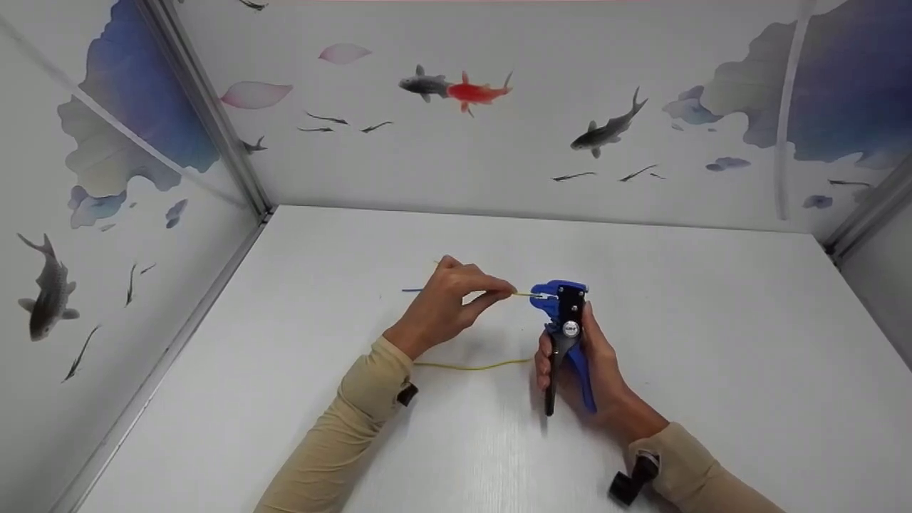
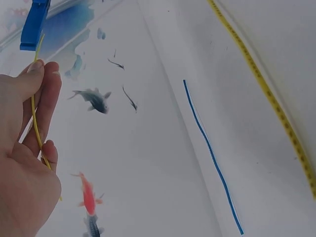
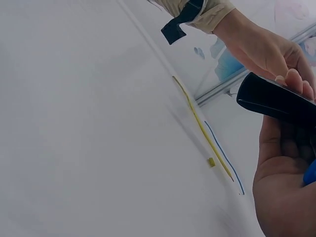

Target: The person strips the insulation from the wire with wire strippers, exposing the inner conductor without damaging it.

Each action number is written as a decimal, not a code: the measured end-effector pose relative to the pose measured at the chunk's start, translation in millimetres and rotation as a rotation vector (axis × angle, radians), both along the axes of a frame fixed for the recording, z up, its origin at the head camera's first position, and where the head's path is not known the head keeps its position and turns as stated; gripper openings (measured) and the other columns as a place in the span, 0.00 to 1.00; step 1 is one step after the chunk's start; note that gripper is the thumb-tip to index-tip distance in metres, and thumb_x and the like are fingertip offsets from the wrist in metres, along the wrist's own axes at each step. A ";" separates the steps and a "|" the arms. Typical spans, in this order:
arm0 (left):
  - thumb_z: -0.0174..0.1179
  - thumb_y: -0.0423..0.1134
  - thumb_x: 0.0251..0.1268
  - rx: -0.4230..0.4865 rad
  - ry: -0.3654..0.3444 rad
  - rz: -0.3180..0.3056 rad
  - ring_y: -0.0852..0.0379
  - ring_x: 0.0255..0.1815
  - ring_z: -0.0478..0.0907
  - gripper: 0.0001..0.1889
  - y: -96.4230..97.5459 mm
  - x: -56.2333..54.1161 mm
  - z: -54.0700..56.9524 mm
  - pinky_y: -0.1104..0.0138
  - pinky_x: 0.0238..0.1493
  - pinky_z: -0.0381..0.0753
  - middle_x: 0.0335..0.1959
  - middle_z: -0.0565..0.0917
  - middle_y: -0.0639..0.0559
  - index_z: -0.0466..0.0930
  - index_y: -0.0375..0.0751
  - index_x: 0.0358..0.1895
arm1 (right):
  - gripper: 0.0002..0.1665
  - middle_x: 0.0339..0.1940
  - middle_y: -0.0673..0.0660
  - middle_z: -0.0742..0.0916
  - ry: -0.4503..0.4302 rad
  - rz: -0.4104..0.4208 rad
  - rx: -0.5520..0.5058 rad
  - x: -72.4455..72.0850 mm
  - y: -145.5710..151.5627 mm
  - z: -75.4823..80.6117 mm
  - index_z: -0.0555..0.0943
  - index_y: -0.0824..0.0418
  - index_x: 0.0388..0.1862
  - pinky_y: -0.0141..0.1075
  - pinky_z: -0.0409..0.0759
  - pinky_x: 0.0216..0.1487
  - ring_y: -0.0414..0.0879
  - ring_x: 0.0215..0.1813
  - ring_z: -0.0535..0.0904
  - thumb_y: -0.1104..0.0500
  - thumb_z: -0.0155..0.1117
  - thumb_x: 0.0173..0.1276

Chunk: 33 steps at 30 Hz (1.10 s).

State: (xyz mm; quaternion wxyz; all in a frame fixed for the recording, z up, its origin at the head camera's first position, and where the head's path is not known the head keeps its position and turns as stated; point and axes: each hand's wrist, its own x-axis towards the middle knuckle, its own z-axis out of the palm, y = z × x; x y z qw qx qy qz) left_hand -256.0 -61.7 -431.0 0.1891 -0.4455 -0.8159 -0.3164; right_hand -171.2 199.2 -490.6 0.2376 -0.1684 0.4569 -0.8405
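From where I stand, the left hand (image 1: 449,299) pinches a thin yellow wire (image 1: 524,293) between thumb and fingers, its tip at the mouth of the blue-and-black wire stripper (image 1: 567,338). The right hand (image 1: 604,363) grasps that tool, held upright; I can't tell whether its jaws bite the wire.

A blue wire (image 2: 210,146) lies on the table (image 1: 712,342) beyond the left hand, which hides much of it in the head view. Nearer the person, a thicker yellow wire (image 2: 269,92) runs from behind the left wrist towards the right hand. A little yellow scrap (image 3: 211,162) sits beside it. Each tan sleeve (image 1: 356,406) has a black clip at the cuff.

The tabletop is white and faintly grained. Around it rise pale walls (image 1: 463,167) printed with fish, petals and blue-grey leaves, with metal posts (image 1: 209,107) at the corners.
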 end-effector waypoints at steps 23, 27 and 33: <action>0.68 0.41 0.78 0.031 0.044 -0.031 0.63 0.42 0.88 0.09 -0.5 1.1 1.3 0.56 0.52 0.69 0.42 0.95 0.61 0.94 0.53 0.54 | 0.52 0.28 0.49 0.85 0.077 0.030 0.027 -2.9 2.0 0.9 0.78 0.57 0.38 0.37 0.84 0.37 0.42 0.30 0.84 0.26 0.10 0.83; 0.67 0.42 0.79 0.027 0.050 -0.029 0.63 0.42 0.88 0.10 -0.6 1.0 1.4 0.56 0.52 0.69 0.42 0.95 0.61 0.94 0.53 0.54 | 0.51 0.29 0.49 0.85 0.078 0.030 0.018 -3.2 2.0 0.1 0.78 0.57 0.39 0.37 0.85 0.37 0.42 0.31 0.84 0.27 0.10 0.84; 0.67 0.42 0.78 0.028 0.058 -0.030 0.63 0.41 0.88 0.10 -0.4 1.3 0.9 0.57 0.52 0.69 0.41 0.95 0.61 0.94 0.53 0.54 | 0.52 0.29 0.49 0.85 0.060 0.050 0.000 -3.4 2.1 -1.2 0.78 0.57 0.39 0.37 0.84 0.38 0.43 0.31 0.84 0.25 0.11 0.83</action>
